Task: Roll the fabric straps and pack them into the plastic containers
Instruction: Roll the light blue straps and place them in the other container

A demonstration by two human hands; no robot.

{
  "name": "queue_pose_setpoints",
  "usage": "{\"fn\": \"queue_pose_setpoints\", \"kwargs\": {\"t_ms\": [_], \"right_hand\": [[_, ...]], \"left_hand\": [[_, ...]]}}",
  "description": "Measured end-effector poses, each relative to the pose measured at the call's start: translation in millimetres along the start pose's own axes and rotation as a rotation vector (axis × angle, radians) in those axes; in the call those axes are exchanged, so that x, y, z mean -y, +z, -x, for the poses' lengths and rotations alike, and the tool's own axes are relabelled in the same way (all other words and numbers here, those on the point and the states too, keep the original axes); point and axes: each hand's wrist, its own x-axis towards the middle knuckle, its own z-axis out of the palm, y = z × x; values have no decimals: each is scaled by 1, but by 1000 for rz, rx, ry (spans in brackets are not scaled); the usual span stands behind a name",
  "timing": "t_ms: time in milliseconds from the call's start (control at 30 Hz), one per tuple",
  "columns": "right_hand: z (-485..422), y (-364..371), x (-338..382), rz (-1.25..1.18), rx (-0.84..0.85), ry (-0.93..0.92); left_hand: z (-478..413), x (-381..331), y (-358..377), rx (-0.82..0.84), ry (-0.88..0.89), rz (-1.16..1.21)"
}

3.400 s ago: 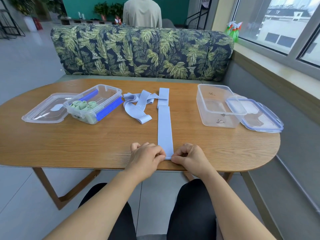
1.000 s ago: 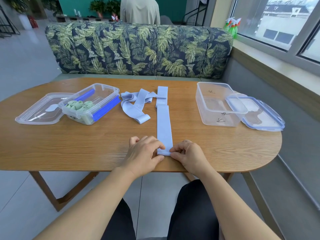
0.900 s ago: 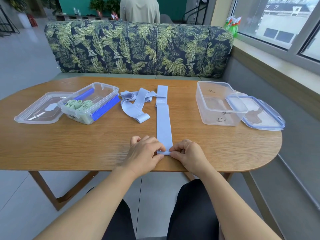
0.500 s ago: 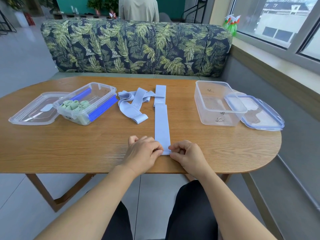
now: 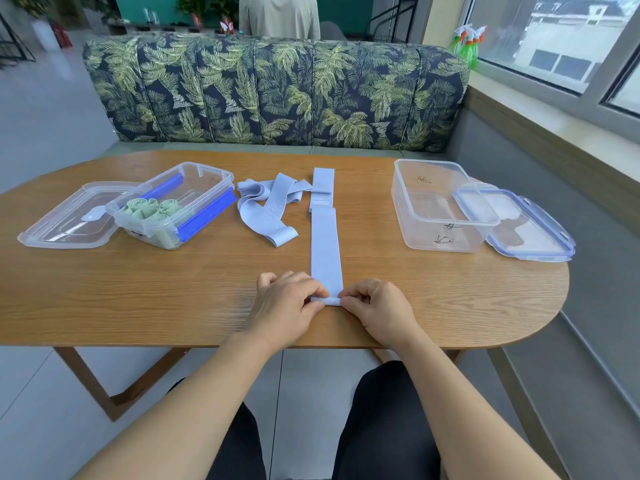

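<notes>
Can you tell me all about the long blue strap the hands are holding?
The long strap is pale blue, flat and looks like stretchy fabric. It lies straight on the wooden table, pointing away from the person. Its near end is curled into a small tight roll. The left hand and right hand pinch that roll, one at each side. The rest lies flat.

Wood table (image 5: 138, 299); leaf-print sofa (image 5: 277, 95) behind it; spray bottles (image 5: 468, 43) on windowsill (image 5: 554, 110); person (image 5: 278, 15) beyond sofa.
</notes>
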Motion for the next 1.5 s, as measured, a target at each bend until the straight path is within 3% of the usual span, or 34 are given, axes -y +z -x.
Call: {"fn": "queue_pose_setpoints", "kwargs": {"t_ms": [167, 700, 933, 1033, 1100, 1300, 1400, 1500], "right_hand": [[3, 2, 1, -124, -49, 9], [6, -7, 12, 314, 58, -122], [23, -10, 11, 341, 102, -143], [23, -12, 12, 323, 109, -136], [23, -13, 12, 321, 111, -133], [23, -12, 12, 331, 104, -143], [23, -12, 12, 330, 98, -155], [24, -12, 12, 322, 106, -152]], "left_hand": [[-7, 3, 3, 29, -23, -10], [0, -3, 1, 97, -54, -9], [26, -14, 3, -50, 74, -51], [29, -19, 1, 7, 154, -48], [29, -17, -1, 48, 142, -72], [34, -9, -3, -62, 53, -223], [33, -15, -4, -106, 112, -183], [26, -22, -6, 23, 171, -106]]}}
